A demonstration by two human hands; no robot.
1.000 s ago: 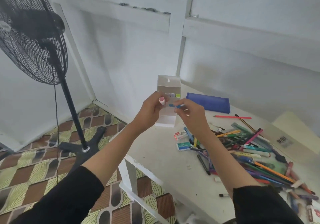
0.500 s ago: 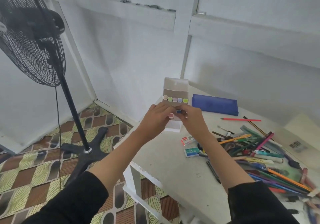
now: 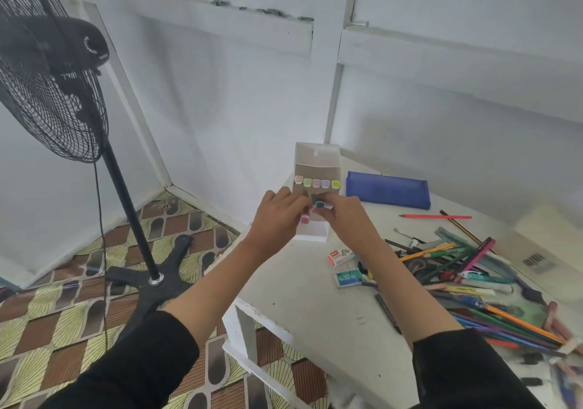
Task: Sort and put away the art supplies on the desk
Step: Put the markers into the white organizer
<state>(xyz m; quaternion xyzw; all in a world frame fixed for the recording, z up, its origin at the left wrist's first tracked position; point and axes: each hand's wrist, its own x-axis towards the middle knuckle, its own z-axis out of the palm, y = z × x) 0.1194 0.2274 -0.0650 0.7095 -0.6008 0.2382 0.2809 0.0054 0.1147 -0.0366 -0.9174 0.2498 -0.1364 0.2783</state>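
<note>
Frosted white marker case (image 3: 317,159) upright at the far left corner of the bench (image 3: 299,298), flap raised, hang hole near the top. Inside, a row of 5 pastel caps (image 3: 317,183): peach, green, pink, lilac, yellow-green. Left hand (image 3: 277,216) curled against the case front, gripping a pink-capped marker (image 3: 304,218) low down. Right hand (image 3: 342,216) pinching a blue-capped marker (image 3: 320,204) just below the row. Near the case on the right, a blue zip pouch (image 3: 388,190) lying flat. Closer in, 2 small staple boxes (image 3: 348,278), then a loose heap of coloured pencils and pens (image 3: 473,282). Black standing fan (image 3: 53,93) on the patterned floor, left.
</note>
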